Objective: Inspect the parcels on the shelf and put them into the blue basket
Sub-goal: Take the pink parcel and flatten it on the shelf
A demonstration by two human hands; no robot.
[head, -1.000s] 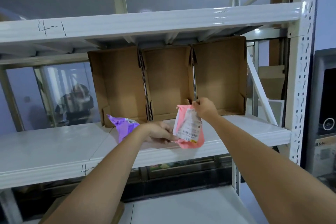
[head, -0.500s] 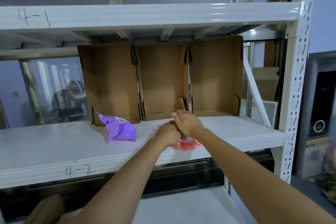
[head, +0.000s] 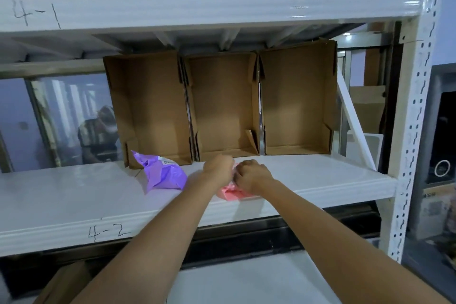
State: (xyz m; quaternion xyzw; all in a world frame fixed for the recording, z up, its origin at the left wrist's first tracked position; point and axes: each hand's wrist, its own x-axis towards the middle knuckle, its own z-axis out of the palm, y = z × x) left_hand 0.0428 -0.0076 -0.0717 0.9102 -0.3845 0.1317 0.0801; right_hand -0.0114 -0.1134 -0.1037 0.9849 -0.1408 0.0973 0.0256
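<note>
- We find the pink parcel (head: 230,192) lying on the white shelf (head: 74,195), near its front edge, mostly covered by the two hands.
- The left hand (head: 218,168) is curled into a fist at the parcel's upper left; we take it to be pinching the pink wrap, though the fingertips are hidden from us.
- The right hand (head: 253,176) is closed over the top of the parcel, knuckles up, pressing or gripping the pink material beneath it.
- The two hands sit just beside each other, almost touching.
- A purple parcel (head: 164,173) rests on the same shelf to the left of the hands, apart from them, its crumpled corner pointing up.
- Behind the parcels we see three open cardboard boxes (head: 222,103) standing side by side on their ends, openings toward us.
- The shelf's front lip carries the handwritten mark "4-2" (head: 108,231); the beam above reads "4-1" (head: 37,13).
- A perforated white upright (head: 412,131) stands at the right.
</note>
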